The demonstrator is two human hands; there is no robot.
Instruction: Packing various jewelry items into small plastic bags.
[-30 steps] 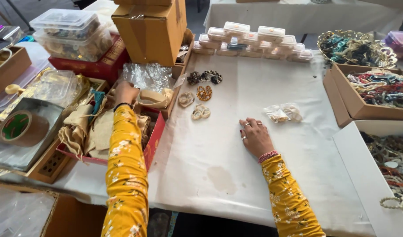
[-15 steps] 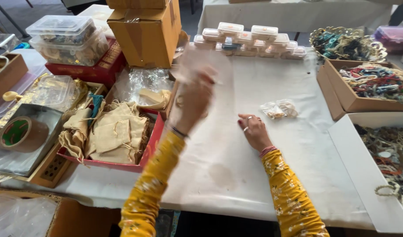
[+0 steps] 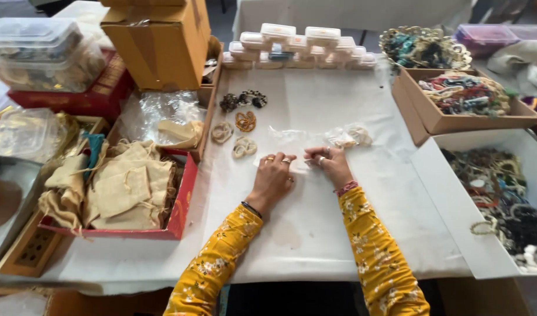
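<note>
My left hand (image 3: 272,178) and my right hand (image 3: 328,164) meet at the middle of the white-covered table (image 3: 315,234). Together they pinch the near edge of a small clear plastic bag (image 3: 287,142) lying flat on the cloth. Both wear rings, and the sleeves are yellow with flowers. Just left of the bag lie beaded bracelets: a pale one (image 3: 244,146), another pale one (image 3: 222,131), an orange one (image 3: 245,121) and two dark ones (image 3: 229,102). A clear packet with pale beads (image 3: 351,136) sits just right of the bag.
A red tray of beige cloth pouches (image 3: 122,187) and crumpled clear bags (image 3: 157,111) are at the left, behind them a cardboard box (image 3: 157,41). Small clear boxes (image 3: 298,41) line the back. At the right are a cardboard box of necklaces (image 3: 461,96) and a white box of beads (image 3: 502,199).
My left hand came from the pile at the left to the table's middle, bringing a clear bag. My right hand, which lay flat, now pinches the bag too.
</note>
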